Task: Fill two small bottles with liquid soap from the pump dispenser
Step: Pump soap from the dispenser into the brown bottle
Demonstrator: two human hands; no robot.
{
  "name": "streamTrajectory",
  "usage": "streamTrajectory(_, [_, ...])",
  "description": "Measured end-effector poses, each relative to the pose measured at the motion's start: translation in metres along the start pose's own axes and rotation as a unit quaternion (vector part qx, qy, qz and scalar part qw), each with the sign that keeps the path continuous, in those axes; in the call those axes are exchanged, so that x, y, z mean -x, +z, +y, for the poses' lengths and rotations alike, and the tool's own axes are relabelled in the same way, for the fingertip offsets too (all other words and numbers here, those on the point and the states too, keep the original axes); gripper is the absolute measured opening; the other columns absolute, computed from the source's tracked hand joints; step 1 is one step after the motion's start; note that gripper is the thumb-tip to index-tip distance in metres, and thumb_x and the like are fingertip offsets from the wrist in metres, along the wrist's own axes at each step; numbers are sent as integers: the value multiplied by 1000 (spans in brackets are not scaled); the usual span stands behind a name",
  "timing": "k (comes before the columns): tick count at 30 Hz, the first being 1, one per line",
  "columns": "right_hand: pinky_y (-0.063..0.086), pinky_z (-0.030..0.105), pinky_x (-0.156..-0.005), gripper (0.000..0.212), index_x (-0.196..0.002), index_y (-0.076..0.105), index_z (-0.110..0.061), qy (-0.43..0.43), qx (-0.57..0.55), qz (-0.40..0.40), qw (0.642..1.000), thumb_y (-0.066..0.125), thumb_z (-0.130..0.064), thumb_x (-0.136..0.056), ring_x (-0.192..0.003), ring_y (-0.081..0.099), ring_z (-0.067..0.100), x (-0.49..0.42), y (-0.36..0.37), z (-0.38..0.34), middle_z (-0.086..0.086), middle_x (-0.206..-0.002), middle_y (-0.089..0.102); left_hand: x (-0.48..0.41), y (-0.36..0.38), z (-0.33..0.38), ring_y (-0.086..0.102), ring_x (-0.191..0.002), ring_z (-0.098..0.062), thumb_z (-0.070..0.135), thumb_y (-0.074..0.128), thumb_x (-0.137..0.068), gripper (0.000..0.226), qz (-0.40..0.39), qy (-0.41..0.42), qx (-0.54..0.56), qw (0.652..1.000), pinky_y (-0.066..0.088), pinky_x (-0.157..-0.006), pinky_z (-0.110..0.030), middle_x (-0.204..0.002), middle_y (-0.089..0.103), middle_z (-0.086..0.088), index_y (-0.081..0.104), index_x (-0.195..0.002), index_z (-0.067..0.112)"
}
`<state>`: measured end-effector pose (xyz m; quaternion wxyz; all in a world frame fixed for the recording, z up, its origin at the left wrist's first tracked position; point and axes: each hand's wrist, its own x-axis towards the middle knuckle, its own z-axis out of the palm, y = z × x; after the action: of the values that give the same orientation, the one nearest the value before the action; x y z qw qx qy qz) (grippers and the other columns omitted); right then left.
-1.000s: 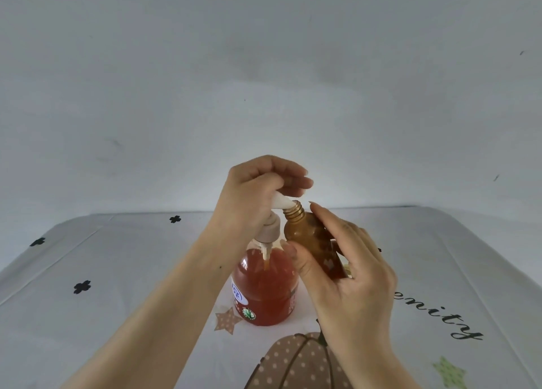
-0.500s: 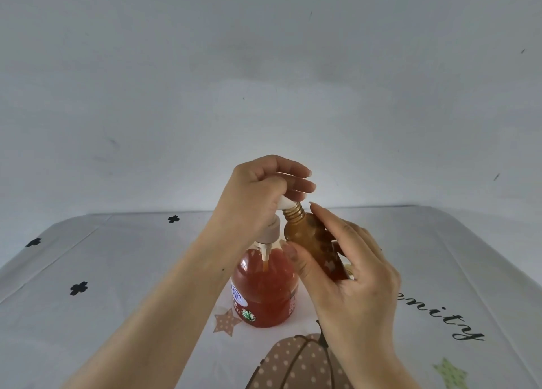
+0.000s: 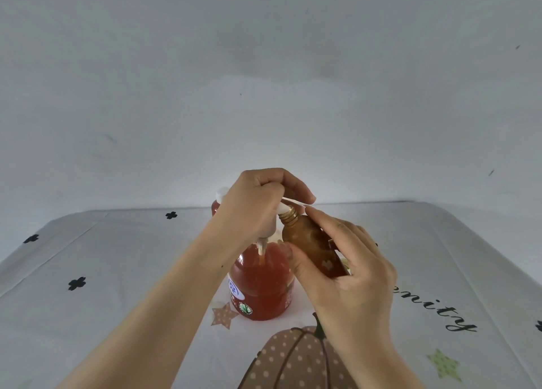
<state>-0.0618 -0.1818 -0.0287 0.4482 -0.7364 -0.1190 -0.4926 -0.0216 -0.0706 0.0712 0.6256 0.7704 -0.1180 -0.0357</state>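
Observation:
The pump dispenser (image 3: 261, 283), a clear bottle of orange-red soap, stands upright mid-table. My left hand (image 3: 258, 204) is curled over its white pump head (image 3: 283, 207), covering most of it. My right hand (image 3: 346, 280) grips a small amber bottle (image 3: 308, 239) between thumb and fingers, tilted left. Its open threaded neck sits right under the nozzle tip. A second small bottle (image 3: 220, 195) with a white cap and reddish contents peeks out behind my left hand.
The table (image 3: 117, 271) wears a white cloth printed with black clovers, stars, a dotted pumpkin and script lettering. A plain grey wall rises just behind the table's far edge.
My left hand has sunk a little on the pump head. The white-capped bottle behind it has come into view. The amber bottle stays at the nozzle.

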Motion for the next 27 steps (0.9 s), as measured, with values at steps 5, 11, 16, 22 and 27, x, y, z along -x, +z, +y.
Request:
streamTrajectory(5, [52,17,-77,44,-118,69,-29,-3,-4,10,1000,77,-38,-76,-90,66,6,-1,2,0,-26,-104,65,-4,-3,-4,55,-39,-1,-14,30,-77,43,15,11,-14,1000,36,-40,-11,-91,76,-5,66,-71,8])
streamTrajectory(11, [56,26,-75,48,-121,70,-17,-9,-2,24,1000,78,-39,-79,-93,67,10,-2,5,2,-16,-104,68,-10,-4,-6,71,-77,-14,-12,32,-77,42,54,53,11,997,53,-72,-28,-83,76,-2,68,-73,11])
streamTrajectory(16, [54,20,-79,50,-122,69,-16,-11,-2,20,1000,77,-40,-79,-92,67,10,-2,5,1,-19,-102,65,-9,-6,-6,69,-72,-14,-14,32,-79,42,54,66,42,996,52,-62,-18,-83,75,-8,68,-74,8])
streamTrajectory(22, [56,24,-79,47,-124,62,-26,-15,-5,23,1000,76,-40,-80,-92,68,12,-4,5,-2,-18,-102,64,-10,-5,-7,69,-74,-17,-11,33,-81,41,53,71,35,995,53,-67,-22,-81,75,-8,68,-72,10])
streamTrajectory(27, [57,25,-78,48,-123,65,-24,-12,-3,24,1000,77,-40,-79,-91,67,11,-4,5,-2,-18,-100,64,-10,-5,-8,69,-74,-16,-11,33,-79,41,49,81,22,995,52,-64,-20,-80,75,-7,67,-71,11])
